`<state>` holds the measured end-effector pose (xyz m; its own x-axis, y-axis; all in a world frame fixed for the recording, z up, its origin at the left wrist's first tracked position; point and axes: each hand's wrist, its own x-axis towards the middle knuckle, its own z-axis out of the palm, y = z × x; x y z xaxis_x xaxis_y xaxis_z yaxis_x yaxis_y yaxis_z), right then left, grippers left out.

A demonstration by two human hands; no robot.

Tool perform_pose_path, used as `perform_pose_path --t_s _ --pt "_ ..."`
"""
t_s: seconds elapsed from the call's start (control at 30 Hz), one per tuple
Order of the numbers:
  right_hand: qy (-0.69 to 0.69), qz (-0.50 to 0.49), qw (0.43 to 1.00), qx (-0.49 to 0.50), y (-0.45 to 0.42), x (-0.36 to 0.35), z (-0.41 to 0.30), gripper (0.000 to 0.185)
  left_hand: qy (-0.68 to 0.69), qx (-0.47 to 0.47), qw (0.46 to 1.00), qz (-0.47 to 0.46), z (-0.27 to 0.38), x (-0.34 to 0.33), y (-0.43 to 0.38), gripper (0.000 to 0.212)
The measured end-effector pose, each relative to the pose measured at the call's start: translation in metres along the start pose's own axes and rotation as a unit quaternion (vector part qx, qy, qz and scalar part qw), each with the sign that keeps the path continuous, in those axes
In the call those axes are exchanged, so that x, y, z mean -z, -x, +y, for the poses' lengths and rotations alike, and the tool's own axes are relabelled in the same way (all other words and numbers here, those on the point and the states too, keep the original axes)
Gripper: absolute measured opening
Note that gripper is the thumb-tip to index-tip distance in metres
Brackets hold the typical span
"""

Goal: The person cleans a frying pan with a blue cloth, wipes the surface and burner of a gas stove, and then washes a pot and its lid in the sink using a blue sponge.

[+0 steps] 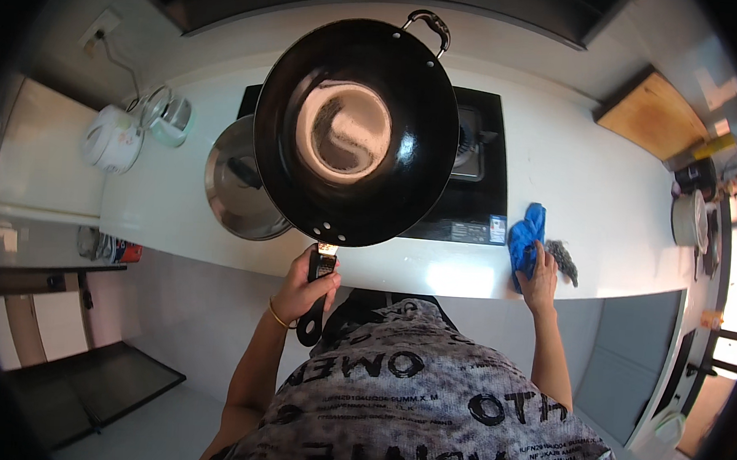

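A black wok (409, 182) is tilted so that its inside faces me, above the black glass gas hob (480, 211). My left hand (305, 286) is wrapped around its long black handle. The wok's middle looks pale and shiny, and a small loop handle sits on its far rim. On the white countertop at the right, my right hand (538, 278) rests on a crumpled blue cloth (522, 246), fingers bent onto it. A grey steel-wool scourer (563, 262) lies just right of that hand. Partly behind the wok is a round pan lid (237, 203) with a dark knob.
A white rice cooker (113, 140) and a glass kettle (171, 117) stand at the far left, near a wall socket (100, 29). A wooden cutting board (654, 114) leans at the back right. Pots (689, 218) line the right side. A range hood (382, 0) overhangs the back.
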<state>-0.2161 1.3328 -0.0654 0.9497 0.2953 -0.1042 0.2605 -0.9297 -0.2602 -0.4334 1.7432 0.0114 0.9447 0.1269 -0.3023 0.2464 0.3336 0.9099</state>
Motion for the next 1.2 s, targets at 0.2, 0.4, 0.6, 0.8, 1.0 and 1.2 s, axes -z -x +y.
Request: perform_pose_path --t_s 0.2,0.4,0.6,0.8,1.0,1.2 --pt "-0.024 0.077 0.996 0.026 -0.012 -0.018 0.027 0.051 -0.031 -0.014 0.996 -0.086 0.007 -0.024 -0.049 0.018" --pt "-0.128 0.100 0.987 0.017 -0.013 -0.015 0.029 0.039 0.030 0.023 0.992 -0.124 0.003 -0.050 -0.095 0.016" --pt "-0.143 0.072 0.987 0.009 -0.011 -0.014 0.029 0.042 0.113 0.074 0.982 -0.134 0.000 -0.067 -0.123 0.011" --pt "-0.089 0.052 0.994 0.030 -0.009 -0.009 0.024 0.072 0.191 0.097 0.967 -0.138 -0.005 -0.078 -0.133 0.011" --pt "-0.131 0.073 0.989 -0.005 -0.018 -0.012 0.032 0.037 0.210 0.095 0.961 -0.150 -0.018 -0.089 -0.146 0.011" --pt "-0.724 -0.097 0.672 -0.120 -0.033 0.017 0.042 0.036 0.215 0.105 0.964 -0.118 -0.020 -0.096 -0.152 0.011"
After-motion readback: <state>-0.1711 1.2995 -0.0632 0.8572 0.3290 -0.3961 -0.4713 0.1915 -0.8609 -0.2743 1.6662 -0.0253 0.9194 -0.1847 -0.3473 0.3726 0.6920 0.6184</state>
